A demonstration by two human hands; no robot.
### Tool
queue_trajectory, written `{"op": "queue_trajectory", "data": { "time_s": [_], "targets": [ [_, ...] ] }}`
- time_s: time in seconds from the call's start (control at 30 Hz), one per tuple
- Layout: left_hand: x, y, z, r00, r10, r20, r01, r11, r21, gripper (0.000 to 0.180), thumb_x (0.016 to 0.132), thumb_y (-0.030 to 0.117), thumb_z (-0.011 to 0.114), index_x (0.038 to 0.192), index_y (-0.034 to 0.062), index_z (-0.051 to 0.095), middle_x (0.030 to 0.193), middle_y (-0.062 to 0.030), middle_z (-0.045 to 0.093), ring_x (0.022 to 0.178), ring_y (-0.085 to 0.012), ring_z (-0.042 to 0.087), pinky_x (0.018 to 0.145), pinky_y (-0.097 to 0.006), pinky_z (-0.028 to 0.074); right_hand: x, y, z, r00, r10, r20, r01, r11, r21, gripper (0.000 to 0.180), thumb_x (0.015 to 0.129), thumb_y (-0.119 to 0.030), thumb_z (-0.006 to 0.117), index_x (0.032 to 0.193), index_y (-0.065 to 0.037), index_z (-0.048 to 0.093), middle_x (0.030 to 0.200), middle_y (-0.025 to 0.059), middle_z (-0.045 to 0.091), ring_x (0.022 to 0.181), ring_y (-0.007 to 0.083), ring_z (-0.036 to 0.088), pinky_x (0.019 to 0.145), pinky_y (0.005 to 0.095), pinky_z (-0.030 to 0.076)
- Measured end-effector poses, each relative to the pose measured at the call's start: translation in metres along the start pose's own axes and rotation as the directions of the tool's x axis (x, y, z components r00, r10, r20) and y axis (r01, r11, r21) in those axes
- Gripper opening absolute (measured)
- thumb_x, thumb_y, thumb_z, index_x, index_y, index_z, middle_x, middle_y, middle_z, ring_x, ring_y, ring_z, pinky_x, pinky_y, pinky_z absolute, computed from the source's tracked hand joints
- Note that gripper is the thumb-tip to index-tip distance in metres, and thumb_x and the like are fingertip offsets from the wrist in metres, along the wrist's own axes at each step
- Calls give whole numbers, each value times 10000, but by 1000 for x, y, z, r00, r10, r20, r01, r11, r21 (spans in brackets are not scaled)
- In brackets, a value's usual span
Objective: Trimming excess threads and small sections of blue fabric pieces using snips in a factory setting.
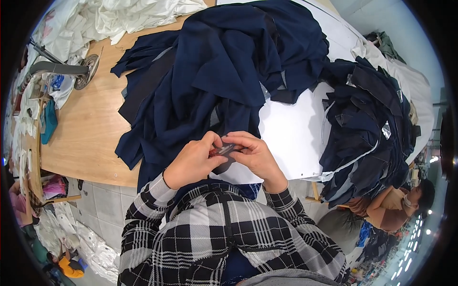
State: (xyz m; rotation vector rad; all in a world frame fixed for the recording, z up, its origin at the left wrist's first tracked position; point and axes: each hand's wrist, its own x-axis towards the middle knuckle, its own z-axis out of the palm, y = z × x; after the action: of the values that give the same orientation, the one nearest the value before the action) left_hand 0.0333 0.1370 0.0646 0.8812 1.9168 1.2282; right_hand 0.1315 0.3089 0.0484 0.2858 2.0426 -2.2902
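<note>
My two hands meet over the near edge of the table, fingertips close together. Between the fingers of my left hand point(195, 159) is a small thing with a red part and a pale, metallic-looking part point(221, 151); its kind is too small to tell. My right hand point(257, 155) pinches at the other end of it, thumb and forefinger closed. A dark grey bit of cloth point(223, 168) hangs just below the fingertips. Right behind my hands a large heap of navy cut cloth point(224, 62) spreads over the table, its folds falling past the front edge at the left.
The wooden tabletop point(81, 128) bears a curved grey metal arm with a round base point(87, 71). White cloth point(129, 19) lies at the far left. A bundle of dark cut pieces point(362, 124) hangs at the right beside the white board point(291, 138). Another person point(396, 207) sits at the right.
</note>
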Motion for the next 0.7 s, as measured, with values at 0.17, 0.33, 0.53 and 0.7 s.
{"op": "queue_trajectory", "data": {
  "time_s": [0.17,0.33,0.53,0.7],
  "targets": [
    [-1,2,-1,1000,-6,7,6,1000,-2,279,785,113,666,916,1,447,682,-153,613,550,-242,608,509,-309,443,0,1,0,1000,-6,8,6,1000,-26,390,748,124,588,1119,5,612,1197,82,497,951,121,572,792,201,478],
    [-4,3,-5,1000,13,2,-13,999,47,280,779,109,677,918,-3,461,682,-136,610,605,-221,618,555,-294,456,-1,-5,0,1000,19,20,-18,999,-42,417,734,114,602,1129,-20,618,1204,62,490,853,65,530,720,164,449],
    [-10,-14,-13,992,-99,-78,67,938,-340,471,747,91,719,1148,20,482,893,-54,613,732,-71,518,654,-211,434,-1,-11,-6,999,12,-31,-11,999,31,479,715,119,615,1171,-27,595,1252,63,462,797,49,495,688,158,434],
    [8,-3,13,993,-116,27,102,721,-686,544,754,16,692,1245,14,458,927,-28,586,768,-45,505,664,-172,402,-2,-14,-4,998,-40,-51,46,992,114,504,723,115,615,1210,4,549,1289,97,430,828,88,543,731,196,465]
  ]
}}
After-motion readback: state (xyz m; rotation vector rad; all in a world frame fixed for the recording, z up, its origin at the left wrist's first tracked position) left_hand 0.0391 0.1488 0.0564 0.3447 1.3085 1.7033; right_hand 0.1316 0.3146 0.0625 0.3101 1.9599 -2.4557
